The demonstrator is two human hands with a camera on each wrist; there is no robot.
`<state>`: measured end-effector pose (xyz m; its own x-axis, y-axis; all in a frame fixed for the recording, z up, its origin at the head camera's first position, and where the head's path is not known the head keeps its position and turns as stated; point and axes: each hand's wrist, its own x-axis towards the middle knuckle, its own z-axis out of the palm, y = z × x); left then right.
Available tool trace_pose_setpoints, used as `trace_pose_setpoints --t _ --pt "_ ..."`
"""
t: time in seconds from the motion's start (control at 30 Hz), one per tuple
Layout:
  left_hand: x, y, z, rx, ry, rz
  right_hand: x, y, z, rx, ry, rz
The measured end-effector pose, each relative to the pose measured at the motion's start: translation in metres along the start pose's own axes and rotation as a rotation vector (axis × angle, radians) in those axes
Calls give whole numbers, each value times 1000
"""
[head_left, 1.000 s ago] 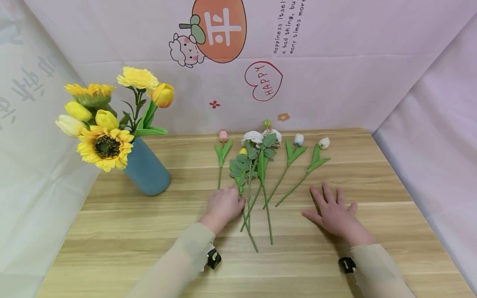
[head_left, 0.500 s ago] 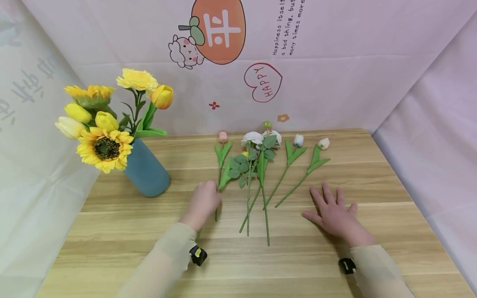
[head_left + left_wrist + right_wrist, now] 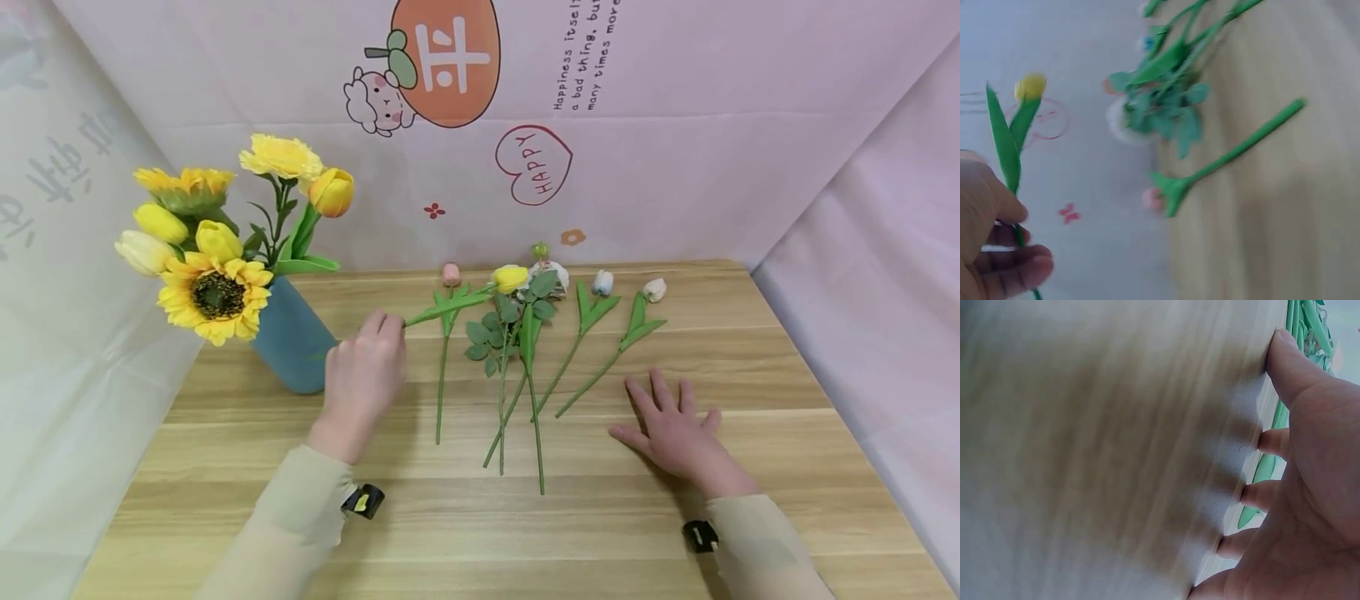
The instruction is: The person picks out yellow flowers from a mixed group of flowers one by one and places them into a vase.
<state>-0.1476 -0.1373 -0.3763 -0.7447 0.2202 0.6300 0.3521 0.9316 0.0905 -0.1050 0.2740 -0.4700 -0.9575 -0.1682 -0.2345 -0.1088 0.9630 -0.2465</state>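
My left hand [image 3: 365, 371] grips the green stem of a yellow tulip [image 3: 510, 278] above the table, between the vase and the loose flowers. In the left wrist view the tulip's long leaves [image 3: 1007, 150] rise above the thumb and curled fingers. Just left of that hand leans a blue vase [image 3: 288, 333], holding a sunflower [image 3: 216, 295] and several other yellow blooms. With its fingers spread, my right hand [image 3: 675, 429] rests on the wooden table at the right. A white tulip [image 3: 655, 290] and a pale blue tulip [image 3: 602, 283] lie nearest to it.
A pink tulip [image 3: 451, 275] lies near the table's back edge. To its right, white roses [image 3: 551, 273] with leafy stems overlap other green stems. The wooden table [image 3: 480, 542] meets a printed white cloth [image 3: 660, 167] behind.
My left hand has lifted the yellow tulip from the pile and carried it left towards the vase, past the pink tulip. The right hand has stayed in place.
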Motion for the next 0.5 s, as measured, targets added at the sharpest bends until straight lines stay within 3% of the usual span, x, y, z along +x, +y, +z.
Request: trace_pose_setpoints --t 0.13,0.27,0.37,0.5 --pt "11 -2 -19 12 184 116 0 1 1 -3 5 -1" --pt "20 1 -36 -6 312 186 1 1 1 -6 11 -4" --pt "25 3 -47 -33 389 206 1 1 1 -1 12 -4" --pt "32 -1 -54 -74 465 175 1 0 1 -1 10 -4"
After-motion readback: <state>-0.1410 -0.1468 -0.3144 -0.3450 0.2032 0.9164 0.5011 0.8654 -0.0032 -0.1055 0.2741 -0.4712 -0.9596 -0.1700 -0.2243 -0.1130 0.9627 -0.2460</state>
